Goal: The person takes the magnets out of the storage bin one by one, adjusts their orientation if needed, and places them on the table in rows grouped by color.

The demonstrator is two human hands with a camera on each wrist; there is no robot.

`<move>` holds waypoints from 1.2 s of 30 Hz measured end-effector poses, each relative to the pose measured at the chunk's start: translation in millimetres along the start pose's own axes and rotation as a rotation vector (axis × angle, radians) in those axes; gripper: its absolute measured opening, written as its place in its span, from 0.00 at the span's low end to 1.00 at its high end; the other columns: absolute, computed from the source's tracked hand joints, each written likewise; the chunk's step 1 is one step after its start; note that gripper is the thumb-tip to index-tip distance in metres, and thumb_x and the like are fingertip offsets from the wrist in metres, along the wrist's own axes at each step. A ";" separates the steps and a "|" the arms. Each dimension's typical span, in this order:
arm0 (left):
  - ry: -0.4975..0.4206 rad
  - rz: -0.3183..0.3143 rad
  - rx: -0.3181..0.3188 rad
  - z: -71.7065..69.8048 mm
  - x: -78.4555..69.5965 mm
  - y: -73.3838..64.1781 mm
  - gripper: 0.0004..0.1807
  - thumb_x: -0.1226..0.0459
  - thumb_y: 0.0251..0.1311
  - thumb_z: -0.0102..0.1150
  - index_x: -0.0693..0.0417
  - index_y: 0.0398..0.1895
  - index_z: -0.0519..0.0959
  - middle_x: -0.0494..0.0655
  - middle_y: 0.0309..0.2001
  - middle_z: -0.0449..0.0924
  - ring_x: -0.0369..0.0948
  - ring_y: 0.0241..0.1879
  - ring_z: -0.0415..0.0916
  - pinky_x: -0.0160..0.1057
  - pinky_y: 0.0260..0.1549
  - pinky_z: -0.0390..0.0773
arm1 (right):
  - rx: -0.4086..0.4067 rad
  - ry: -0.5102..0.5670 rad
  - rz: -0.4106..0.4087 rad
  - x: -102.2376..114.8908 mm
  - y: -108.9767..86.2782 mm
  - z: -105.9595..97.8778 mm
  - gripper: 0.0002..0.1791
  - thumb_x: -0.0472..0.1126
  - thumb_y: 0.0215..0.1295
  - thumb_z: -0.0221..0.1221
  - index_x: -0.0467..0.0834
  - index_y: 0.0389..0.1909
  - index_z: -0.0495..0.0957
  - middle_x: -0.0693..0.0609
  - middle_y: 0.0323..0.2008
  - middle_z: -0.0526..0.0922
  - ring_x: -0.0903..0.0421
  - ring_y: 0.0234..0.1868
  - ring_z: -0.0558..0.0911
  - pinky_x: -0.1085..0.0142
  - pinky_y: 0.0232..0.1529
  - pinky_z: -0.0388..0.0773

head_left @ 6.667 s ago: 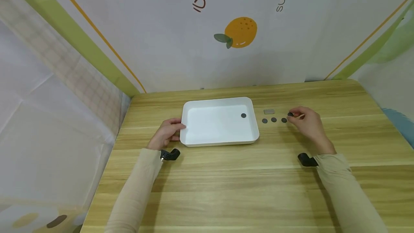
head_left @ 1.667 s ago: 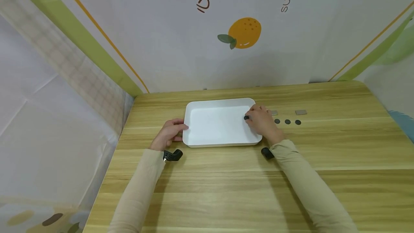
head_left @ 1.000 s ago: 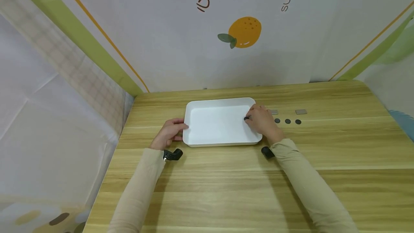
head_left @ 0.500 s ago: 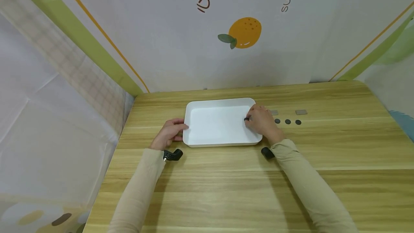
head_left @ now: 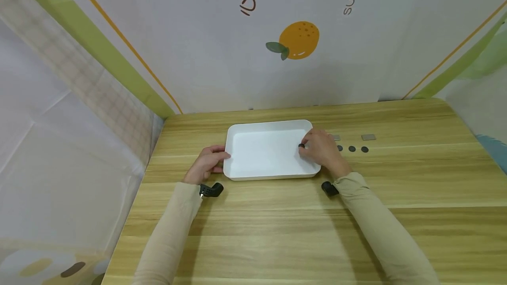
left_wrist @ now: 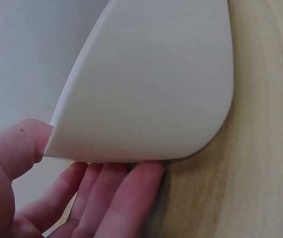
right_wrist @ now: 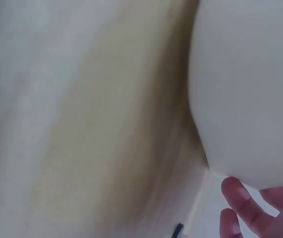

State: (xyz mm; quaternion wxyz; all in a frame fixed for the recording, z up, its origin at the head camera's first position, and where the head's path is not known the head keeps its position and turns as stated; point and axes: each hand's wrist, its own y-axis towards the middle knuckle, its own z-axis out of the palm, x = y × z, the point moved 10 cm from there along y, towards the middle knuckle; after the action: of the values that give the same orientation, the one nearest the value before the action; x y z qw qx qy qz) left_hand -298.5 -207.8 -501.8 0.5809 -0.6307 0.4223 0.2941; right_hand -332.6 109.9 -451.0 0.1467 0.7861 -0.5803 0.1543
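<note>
A shallow white tray with rounded corners lies on the wooden table. At its left end my left hand grips it; in the left wrist view the thumb is over the rim and the fingers curl against the underside edge. My right hand reaches over the tray's right end, thumb and fingertips pinching a small dark round disc near the tray's floor. The right wrist view shows that hand's fingers at the tray's edge, the disc hidden.
Right of the tray, three dark discs lie in a row, the leftmost partly behind my right hand. Behind them are two flat grey rectangular pieces, one partly covered. A printed cloth hangs behind the table.
Since the oldest frame, my right hand has moved left from the row of discs to the tray's right end, uncovering a second grey rectangle. Over the last second it shifts barely; the left hand holds still.
</note>
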 end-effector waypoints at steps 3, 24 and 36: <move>0.004 0.005 -0.004 0.2 -0.8 -1.2 0.29 0.67 0.62 0.56 0.63 0.66 0.64 0.56 0.57 0.71 0.38 0.35 0.79 0.36 0.31 0.84 | -0.027 0.031 0.003 -1.6 -1.5 -6.4 0.14 0.47 0.58 0.61 0.40 0.37 0.84 0.42 0.46 0.81 0.39 0.52 0.77 0.45 0.56 0.71; 0.001 0.006 -0.011 -0.3 -1.2 -3.0 0.29 0.67 0.62 0.57 0.63 0.66 0.65 0.54 0.54 0.73 0.36 0.32 0.80 0.34 0.30 0.84 | -0.171 0.202 0.019 -19.4 -20.6 -40.7 0.13 0.43 0.61 0.57 0.40 0.42 0.81 0.44 0.38 0.85 0.48 0.41 0.79 0.56 0.40 0.75; 0.014 -0.003 -0.017 -0.5 0.6 -0.6 0.29 0.66 0.62 0.57 0.62 0.67 0.65 0.54 0.54 0.73 0.36 0.33 0.79 0.33 0.29 0.83 | -0.234 0.213 -0.001 -41.7 -32.2 -51.7 0.11 0.39 0.61 0.57 0.38 0.41 0.80 0.44 0.33 0.85 0.50 0.33 0.79 0.63 0.33 0.71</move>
State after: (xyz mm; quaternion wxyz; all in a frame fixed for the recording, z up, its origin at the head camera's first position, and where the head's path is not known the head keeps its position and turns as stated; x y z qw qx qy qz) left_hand -297.8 -208.4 -502.0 0.5730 -0.6383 0.4229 0.2921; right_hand -317.1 176.3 -422.8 0.2979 0.7432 -0.5750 0.1682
